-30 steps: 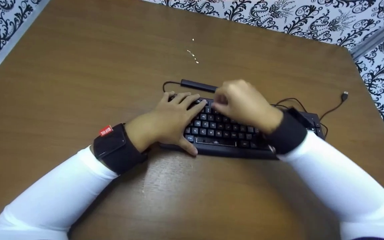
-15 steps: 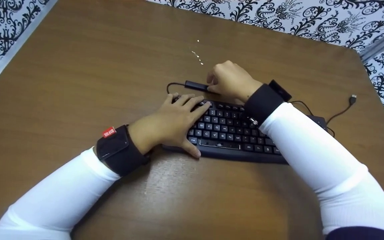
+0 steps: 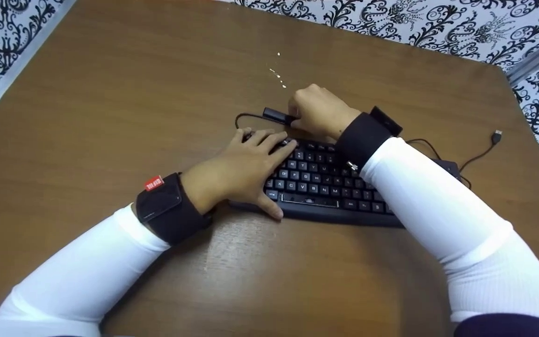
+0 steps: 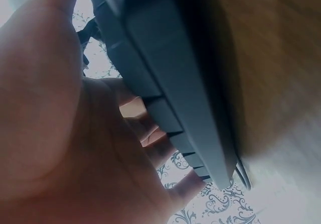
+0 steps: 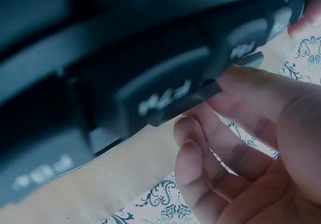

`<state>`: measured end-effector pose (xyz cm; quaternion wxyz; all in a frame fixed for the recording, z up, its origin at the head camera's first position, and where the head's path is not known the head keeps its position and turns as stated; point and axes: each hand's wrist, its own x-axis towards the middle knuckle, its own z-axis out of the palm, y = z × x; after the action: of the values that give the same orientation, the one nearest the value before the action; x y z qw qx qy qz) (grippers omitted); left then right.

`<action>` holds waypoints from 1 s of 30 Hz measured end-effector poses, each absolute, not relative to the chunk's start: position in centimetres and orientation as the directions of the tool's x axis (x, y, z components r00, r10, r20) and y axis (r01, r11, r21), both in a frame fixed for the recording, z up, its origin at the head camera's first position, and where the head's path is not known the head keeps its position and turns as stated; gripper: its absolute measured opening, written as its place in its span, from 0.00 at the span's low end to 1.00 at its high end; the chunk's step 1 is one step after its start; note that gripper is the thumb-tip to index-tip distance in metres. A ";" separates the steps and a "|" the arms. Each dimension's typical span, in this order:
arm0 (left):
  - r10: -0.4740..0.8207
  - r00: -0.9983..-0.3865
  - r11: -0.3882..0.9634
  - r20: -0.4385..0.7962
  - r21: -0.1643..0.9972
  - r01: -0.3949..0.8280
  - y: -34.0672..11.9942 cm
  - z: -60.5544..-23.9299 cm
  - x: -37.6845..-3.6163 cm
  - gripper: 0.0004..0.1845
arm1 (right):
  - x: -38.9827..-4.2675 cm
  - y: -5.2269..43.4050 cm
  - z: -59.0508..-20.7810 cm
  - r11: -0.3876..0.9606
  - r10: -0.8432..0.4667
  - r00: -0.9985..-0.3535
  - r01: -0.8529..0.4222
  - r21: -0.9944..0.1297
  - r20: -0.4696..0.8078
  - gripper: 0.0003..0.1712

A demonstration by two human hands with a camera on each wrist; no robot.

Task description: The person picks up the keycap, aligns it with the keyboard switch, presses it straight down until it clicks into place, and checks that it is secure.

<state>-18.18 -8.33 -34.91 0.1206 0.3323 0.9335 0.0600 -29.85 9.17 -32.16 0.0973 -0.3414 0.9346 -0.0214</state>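
The right hand (image 3: 318, 112), fingers curled, grips a slim black adapter (image 3: 275, 114) at 12 o'clock of the keyboard (image 3: 325, 187); most of the adapter is hidden under it. The left hand (image 3: 236, 171) lies flat, fingers straight, covering the keyboard's 9 o'clock end. The right sleeve (image 3: 428, 201) hides the keys at 3 o'clock. A loose USB plug (image 3: 497, 135) lies on the table (image 3: 110, 93) at 2 o'clock.

No legible text anywhere.

My head camera looks steeply down on the brown wooden worktop (image 3: 110, 117). Both my wrist cameras sit very close, sharing with it the black plastic keyboard (image 3: 325, 187) (image 4: 165, 83) (image 5: 125, 83).
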 end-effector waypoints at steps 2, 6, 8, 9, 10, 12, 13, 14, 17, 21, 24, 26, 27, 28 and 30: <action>0.637 -0.749 0.771 -0.183 0.186 0.609 -8.3 -34.9 -18.3 0.72 | -29.8 9.6 -32.0 0.771 -0.637 -0.757 -0.629 -0.102 -0.147 0.08; 0.638 -0.748 0.769 -0.182 0.181 0.613 -8.2 -35.1 -18.4 0.72 | -29.8 11.0 -31.7 0.786 -0.618 -0.781 -0.609 -0.107 -0.093 0.09; 0.638 -0.747 0.769 -0.185 0.186 0.611 -8.2 -35.1 -18.4 0.72 | -29.6 11.9 -31.6 0.793 -0.606 -0.792 -0.595 -0.129 -0.069 0.09; 0.638 -0.748 0.770 -0.186 0.190 0.609 -8.3 -35.1 -18.4 0.72 | -29.5 12.3 -31.5 0.795 -0.601 -0.796 -0.589 -0.143 -0.064 0.09; 0.637 -0.748 0.770 -0.186 0.192 0.608 -8.3 -35.1 -18.4 0.72 | -29.4 12.7 -31.4 0.797 -0.597 -0.800 -0.582 -0.158 -0.061 0.09; 0.638 -0.747 0.769 -0.185 0.196 0.608 -8.4 -35.1 -18.5 0.72 | -29.0 13.5 -31.2 0.795 -0.594 -0.803 -0.578 -0.182 -0.048 0.10; 0.638 -0.747 0.769 -0.186 0.197 0.608 -8.4 -35.1 -18.4 0.72 | -28.8 13.8 -31.2 0.794 -0.594 -0.804 -0.576 -0.196 -0.045 0.10; 0.638 -0.747 0.769 -0.184 0.196 0.609 -8.5 -35.1 -18.4 0.72 | -28.5 14.1 -31.1 0.794 -0.593 -0.804 -0.574 -0.203 -0.046 0.10; 0.639 -0.748 0.769 -0.181 0.198 0.608 -8.7 -35.2 -18.3 0.72 | -27.7 15.0 -31.1 0.794 -0.590 -0.806 -0.568 -0.214 -0.049 0.10; 0.639 -0.749 0.768 -0.173 0.205 0.607 -8.7 -35.1 -18.2 0.72 | -26.0 16.2 -30.9 0.801 -0.577 -0.816 -0.556 -0.222 -0.041 0.07; 0.641 -0.748 0.766 -0.172 0.208 0.609 -8.6 -35.1 -18.2 0.72 | -24.3 17.2 -31.1 0.791 -0.582 -0.813 -0.570 -0.224 0.011 0.06; 0.643 -0.745 0.764 -0.174 0.209 0.610 -8.5 -35.0 -18.2 0.72 | -23.1 17.8 -31.4 0.774 -0.597 -0.801 -0.592 -0.225 0.052 0.06; 0.643 -0.745 0.764 -0.177 0.209 0.610 -8.5 -35.0 -18.2 0.72 | -22.6 18.1 -31.5 0.766 -0.604 -0.794 -0.602 -0.226 0.069 0.07; 0.642 -0.745 0.765 -0.181 0.208 0.609 -8.5 -35.0 -18.1 0.72 | -22.0 18.4 -31.6 0.759 -0.610 -0.788 -0.611 -0.226 0.083 0.07; 0.642 -0.745 0.765 -0.180 0.206 0.610 -8.4 -35.0 -18.1 0.72 | -21.0 18.8 -31.8 0.745 -0.622 -0.776 -0.628 -0.224 0.108 0.08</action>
<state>-18.12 -8.41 -34.97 0.1209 0.3359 0.9317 0.0668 -20.98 18.82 -31.85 -0.0133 -0.3345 0.9340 -0.1249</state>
